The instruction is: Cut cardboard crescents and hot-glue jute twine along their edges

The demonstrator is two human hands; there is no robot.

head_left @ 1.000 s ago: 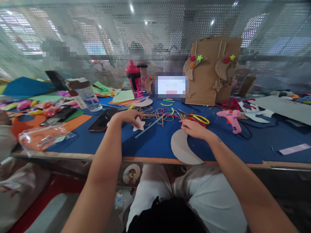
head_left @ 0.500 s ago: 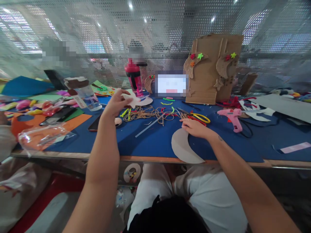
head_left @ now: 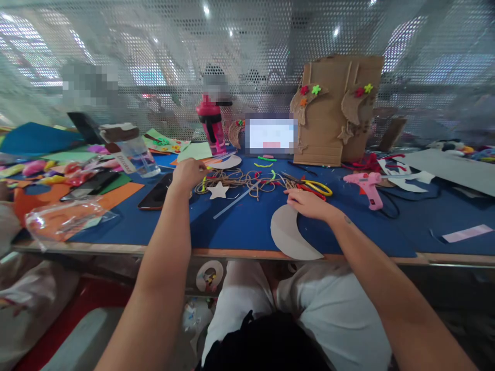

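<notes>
My left hand [head_left: 187, 173] hangs just above the blue table mat, its fingers pinched together with nothing visible in them, close to a sheet of orange paper [head_left: 195, 162]. To its right, a small white paper star [head_left: 218, 190] lies flat beside a tangle of jute twine [head_left: 232, 179]. My right hand [head_left: 305, 203] rests on the upper tip of a large grey card crescent [head_left: 288, 234], whose lower curve reaches the table's front edge. Yellow-handled scissors [head_left: 317, 188] lie just beyond my right fingers.
A pink hot glue gun [head_left: 367, 185] lies to the right. A black phone [head_left: 157, 191] sits left of my left wrist. Behind stand a cardboard panel with felt decorations [head_left: 336, 111], a pink bottle [head_left: 211, 129] and a water glass [head_left: 141, 159].
The white star has left my left hand and now lies on the mat. My left hand has come down from its raised position. My right hand stays on the crescent.
</notes>
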